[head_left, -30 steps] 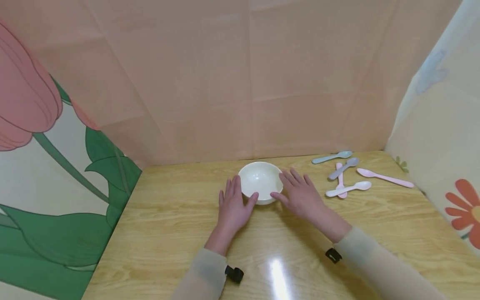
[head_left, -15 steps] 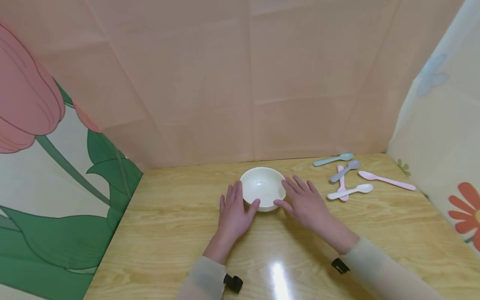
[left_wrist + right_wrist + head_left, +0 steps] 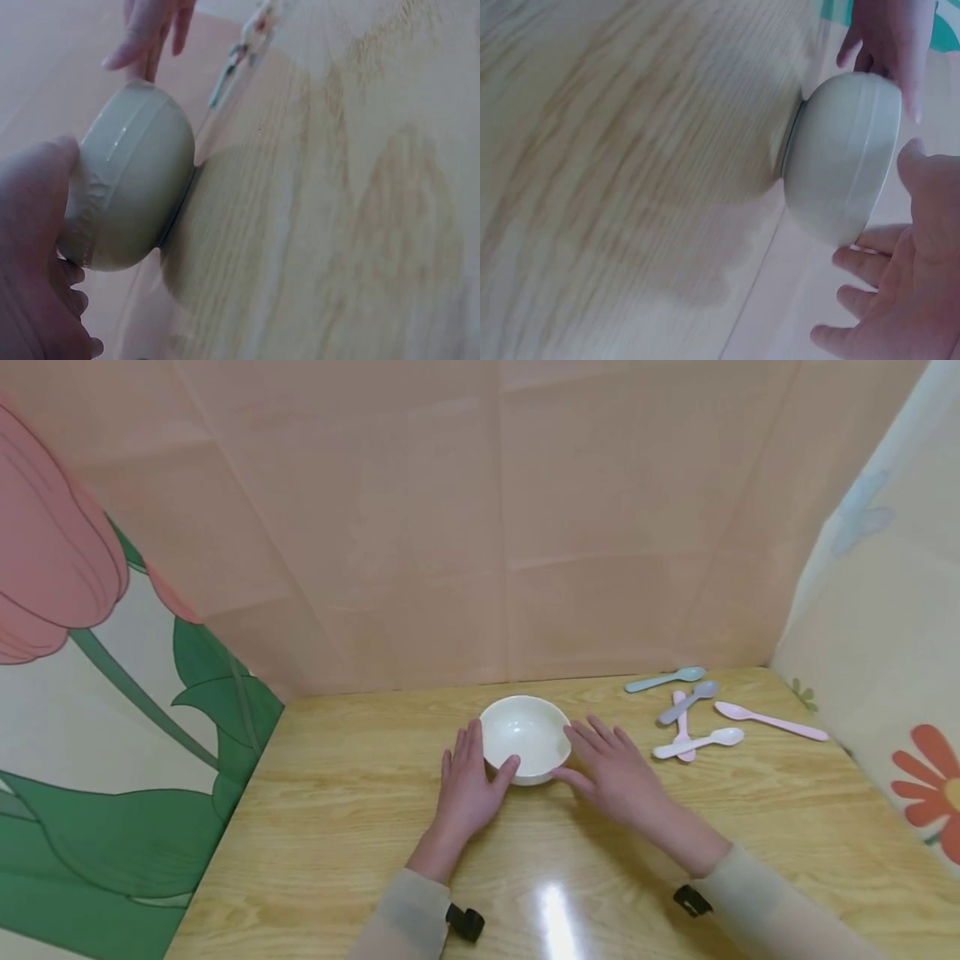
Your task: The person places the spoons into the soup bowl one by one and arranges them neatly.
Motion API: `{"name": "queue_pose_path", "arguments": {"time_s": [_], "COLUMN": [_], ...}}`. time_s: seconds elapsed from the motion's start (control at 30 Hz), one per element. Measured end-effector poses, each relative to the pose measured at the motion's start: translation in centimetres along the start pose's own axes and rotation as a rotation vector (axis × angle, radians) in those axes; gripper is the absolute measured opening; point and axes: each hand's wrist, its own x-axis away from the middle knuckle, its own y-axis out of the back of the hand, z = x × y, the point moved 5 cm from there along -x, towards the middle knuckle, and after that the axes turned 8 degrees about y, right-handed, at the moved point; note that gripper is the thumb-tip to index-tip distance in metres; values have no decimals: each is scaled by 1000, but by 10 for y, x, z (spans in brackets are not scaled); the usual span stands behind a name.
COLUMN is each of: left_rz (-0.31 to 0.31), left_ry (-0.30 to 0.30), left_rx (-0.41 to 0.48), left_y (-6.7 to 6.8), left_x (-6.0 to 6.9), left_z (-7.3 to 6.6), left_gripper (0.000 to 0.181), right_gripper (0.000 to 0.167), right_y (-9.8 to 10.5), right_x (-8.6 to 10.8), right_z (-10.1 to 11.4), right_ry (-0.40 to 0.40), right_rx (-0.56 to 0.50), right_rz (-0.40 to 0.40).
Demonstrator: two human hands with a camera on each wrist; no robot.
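Note:
A white bowl (image 3: 527,737) stands upright on the wooden table, its inside bare. At its left side is my left hand (image 3: 468,785), fingers extended along the wall and thumb at the near rim. In the left wrist view, that thumb (image 3: 56,161) touches the bowl (image 3: 135,180) by its rim. My right hand (image 3: 618,777) is spread at the right side of the bowl. Its fingertips (image 3: 847,259) touch or nearly touch the bowl (image 3: 844,157) in the right wrist view, while its thumb (image 3: 911,161) stands apart from the rim.
Several small spoons lie to the right: a blue one (image 3: 667,678), a purple one (image 3: 688,702), a white one (image 3: 699,742) across a pink one (image 3: 682,727), and another pink one (image 3: 772,722). A peach cloth (image 3: 397,527) hangs behind the wooden table (image 3: 337,827).
My right hand has shifted slightly right, its thumb drawing away from the bowl. The left hand stays by the bowl. The whole head view has shifted a little.

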Motion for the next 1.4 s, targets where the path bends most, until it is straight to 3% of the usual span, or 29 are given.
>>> {"name": "queue_pose_path", "arguments": {"time_s": [0.2, 0.33, 0.6, 0.9, 1.4], "left_rz": [1, 1, -8, -6, -6], "left_ry": [12, 13, 6, 4, -5], "left_rx": [42, 50, 48, 53, 51], "left_y": [-2, -2, -2, -2, -3], "left_x": [-2, -4, -5, -4, -3], "left_z": [2, 4, 4, 3, 4], "left_gripper": [101, 102, 101, 101, 100], "right_gripper": [74, 71, 76, 77, 81], "right_y": [3, 10, 23, 32, 41], "right_x": [4, 6, 13, 35, 66], "right_z": [-13, -24, -55, -98, -159], "right_ry": [36, 13, -31, -8, 40], "right_rx": [-79, -86, -65, -6, 69], "right_rz": [-41, -22, -29, -129, -200]}}
